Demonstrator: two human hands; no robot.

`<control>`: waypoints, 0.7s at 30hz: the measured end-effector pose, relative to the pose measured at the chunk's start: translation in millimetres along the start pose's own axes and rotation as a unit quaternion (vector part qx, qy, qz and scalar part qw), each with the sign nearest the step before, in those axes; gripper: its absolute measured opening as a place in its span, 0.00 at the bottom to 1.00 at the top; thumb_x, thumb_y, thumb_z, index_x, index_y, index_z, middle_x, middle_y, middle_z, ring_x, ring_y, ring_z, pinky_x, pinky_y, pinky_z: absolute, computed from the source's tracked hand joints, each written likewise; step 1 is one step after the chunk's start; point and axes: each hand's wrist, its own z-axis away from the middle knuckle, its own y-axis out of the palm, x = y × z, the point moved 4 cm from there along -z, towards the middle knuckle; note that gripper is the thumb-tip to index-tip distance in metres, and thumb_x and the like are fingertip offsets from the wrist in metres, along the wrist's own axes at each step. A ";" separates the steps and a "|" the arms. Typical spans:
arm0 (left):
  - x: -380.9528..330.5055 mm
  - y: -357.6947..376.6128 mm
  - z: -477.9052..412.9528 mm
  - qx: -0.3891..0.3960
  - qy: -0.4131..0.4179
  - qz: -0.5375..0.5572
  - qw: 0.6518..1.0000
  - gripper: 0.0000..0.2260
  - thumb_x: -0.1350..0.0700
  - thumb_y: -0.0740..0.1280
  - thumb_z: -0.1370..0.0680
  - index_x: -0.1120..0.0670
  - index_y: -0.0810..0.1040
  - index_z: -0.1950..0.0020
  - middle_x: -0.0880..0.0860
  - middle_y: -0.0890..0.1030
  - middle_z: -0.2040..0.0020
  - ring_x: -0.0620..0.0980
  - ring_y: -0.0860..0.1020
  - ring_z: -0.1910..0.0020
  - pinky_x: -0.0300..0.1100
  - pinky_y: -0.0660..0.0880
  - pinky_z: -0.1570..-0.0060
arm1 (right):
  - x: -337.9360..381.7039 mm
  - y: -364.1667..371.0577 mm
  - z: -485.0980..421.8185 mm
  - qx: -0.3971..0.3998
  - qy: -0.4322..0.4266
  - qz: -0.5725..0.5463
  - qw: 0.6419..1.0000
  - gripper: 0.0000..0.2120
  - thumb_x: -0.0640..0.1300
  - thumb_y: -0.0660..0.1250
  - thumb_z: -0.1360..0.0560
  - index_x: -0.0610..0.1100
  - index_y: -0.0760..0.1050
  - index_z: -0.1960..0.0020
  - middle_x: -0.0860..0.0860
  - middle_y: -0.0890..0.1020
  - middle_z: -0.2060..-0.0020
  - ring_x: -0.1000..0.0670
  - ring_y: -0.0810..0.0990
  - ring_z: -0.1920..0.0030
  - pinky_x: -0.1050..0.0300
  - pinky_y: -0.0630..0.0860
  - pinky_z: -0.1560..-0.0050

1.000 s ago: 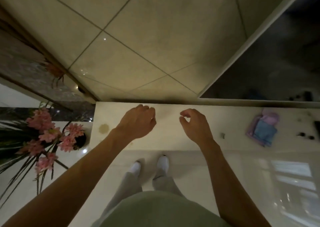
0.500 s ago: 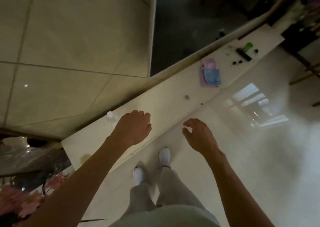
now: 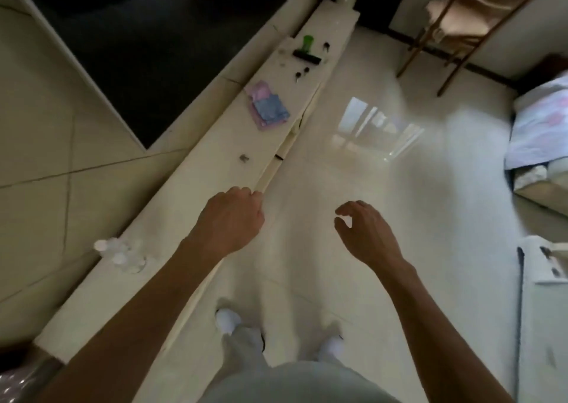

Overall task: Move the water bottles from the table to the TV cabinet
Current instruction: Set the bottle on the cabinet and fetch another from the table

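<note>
Clear water bottles with white caps (image 3: pixel 121 253) stand close together on the long white TV cabinet (image 3: pixel 196 175), at its left part near the wall. My left hand (image 3: pixel 232 221) hangs over the cabinet's front edge, fingers loosely curled, holding nothing. Over the glossy floor my right hand (image 3: pixel 364 233) is empty too, thumb and fingers loosely curved. Both hands are well to the right of the bottles and touch nothing.
A pink and blue cloth (image 3: pixel 269 107), a green cup (image 3: pixel 307 42), a black bar (image 3: pixel 306 57) and small dark bits lie further along the cabinet. A dark TV screen (image 3: pixel 147 34) hangs above it. A wooden chair (image 3: pixel 461 12) and a bed (image 3: pixel 544 120) stand at the right.
The view has swung right, away from the cabinet's left end and the pink flowers. Both empty hands moved off the cabinet top toward the floor. The bottles now stand behind at the left.
</note>
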 end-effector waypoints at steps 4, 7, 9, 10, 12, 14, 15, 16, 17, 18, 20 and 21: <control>-91.7 12.5 -25.2 0.007 0.061 -0.011 0.998 0.11 0.52 0.57 0.20 0.55 0.76 0.47 0.54 0.80 0.51 0.53 0.78 0.52 0.48 0.76 0.51 | -86.9 -30.9 32.3 -0.026 0.053 -0.007 0.998 0.13 0.47 0.63 0.22 0.45 0.77 0.40 0.48 0.80 0.44 0.48 0.78 0.43 0.52 0.75 0.44; -177.7 28.6 -34.3 0.025 0.103 -0.009 0.994 0.11 0.52 0.58 0.20 0.55 0.76 0.46 0.54 0.80 0.50 0.54 0.78 0.52 0.48 0.76 0.52 | -159.6 -51.8 68.1 -0.042 0.097 -0.025 0.994 0.12 0.47 0.63 0.22 0.45 0.77 0.41 0.49 0.80 0.45 0.48 0.78 0.44 0.51 0.75 0.44; -238.8 41.5 -38.8 0.030 0.140 -0.019 0.989 0.11 0.51 0.57 0.20 0.54 0.76 0.45 0.54 0.80 0.50 0.54 0.78 0.52 0.49 0.76 0.51 | -208.1 -66.2 92.9 -0.052 0.125 -0.033 0.990 0.12 0.47 0.63 0.23 0.45 0.77 0.42 0.49 0.80 0.45 0.49 0.78 0.45 0.52 0.75 0.45; -268.8 46.7 -41.5 0.031 0.160 -0.025 0.986 0.12 0.51 0.57 0.19 0.54 0.76 0.45 0.54 0.80 0.49 0.54 0.78 0.51 0.49 0.76 0.51 | -231.3 -74.3 104.7 -0.058 0.140 -0.036 0.988 0.12 0.47 0.63 0.23 0.45 0.78 0.42 0.49 0.80 0.46 0.49 0.78 0.46 0.52 0.75 0.46; -324.4 53.0 -47.9 0.029 0.198 -0.030 0.979 0.12 0.51 0.57 0.19 0.55 0.77 0.44 0.54 0.80 0.48 0.54 0.78 0.50 0.49 0.76 0.50 | -273.3 -92.7 127.3 -0.077 0.166 -0.040 0.982 0.12 0.47 0.63 0.23 0.45 0.78 0.43 0.49 0.81 0.46 0.49 0.78 0.46 0.53 0.75 0.46; -376.9 57.0 -54.9 0.033 0.239 -0.036 0.970 0.12 0.51 0.57 0.19 0.55 0.76 0.44 0.55 0.80 0.48 0.55 0.78 0.50 0.48 0.76 0.50 | -311.4 -114.5 151.9 -0.104 0.192 -0.040 0.975 0.11 0.47 0.63 0.23 0.45 0.79 0.44 0.49 0.81 0.47 0.49 0.78 0.46 0.52 0.76 0.46; -401.5 58.2 -59.1 0.031 0.259 -0.040 0.964 0.12 0.51 0.57 0.19 0.55 0.76 0.44 0.55 0.80 0.48 0.55 0.78 0.50 0.48 0.75 0.51 | -329.9 -125.1 163.2 -0.120 0.206 -0.040 0.970 0.11 0.47 0.63 0.23 0.45 0.79 0.44 0.49 0.81 0.47 0.50 0.79 0.47 0.52 0.76 0.46; -424.8 59.4 -64.5 0.029 0.279 -0.045 0.959 0.12 0.51 0.56 0.19 0.55 0.76 0.44 0.55 0.80 0.48 0.55 0.78 0.50 0.48 0.75 0.51 | -347.5 -135.3 173.4 -0.134 0.220 -0.039 0.965 0.11 0.47 0.63 0.23 0.45 0.79 0.45 0.50 0.82 0.47 0.50 0.79 0.48 0.52 0.76 0.45; -446.1 60.7 -69.7 0.027 0.296 -0.049 0.953 0.12 0.51 0.56 0.19 0.55 0.76 0.44 0.55 0.80 0.48 0.55 0.78 0.50 0.48 0.75 0.51 | -364.6 -144.2 183.0 -0.145 0.235 -0.038 0.961 0.11 0.47 0.63 0.23 0.45 0.79 0.45 0.49 0.82 0.47 0.50 0.79 0.48 0.52 0.77 0.45; -465.4 61.8 -74.6 0.026 0.314 -0.050 0.948 0.12 0.50 0.56 0.19 0.54 0.76 0.45 0.55 0.80 0.48 0.55 0.79 0.49 0.48 0.75 0.51 | -380.4 -151.8 191.4 -0.153 0.248 -0.036 0.956 0.11 0.47 0.63 0.23 0.45 0.79 0.45 0.49 0.82 0.47 0.50 0.79 0.48 0.52 0.77 0.45; -500.0 64.7 -82.5 0.023 0.351 -0.052 0.935 0.12 0.50 0.57 0.20 0.54 0.76 0.45 0.55 0.80 0.48 0.55 0.78 0.49 0.48 0.76 0.51 | -406.8 -162.9 207.0 -0.164 0.273 -0.038 0.947 0.11 0.47 0.63 0.23 0.45 0.79 0.44 0.49 0.82 0.47 0.50 0.79 0.48 0.54 0.76 0.44; -515.6 67.1 -85.3 0.024 0.368 -0.053 0.928 0.12 0.50 0.57 0.20 0.54 0.76 0.46 0.54 0.80 0.48 0.55 0.78 0.48 0.48 0.76 0.52 | -418.1 -166.0 214.5 -0.168 0.287 -0.041 0.942 0.11 0.47 0.63 0.22 0.45 0.78 0.44 0.49 0.82 0.46 0.50 0.79 0.47 0.55 0.75 0.44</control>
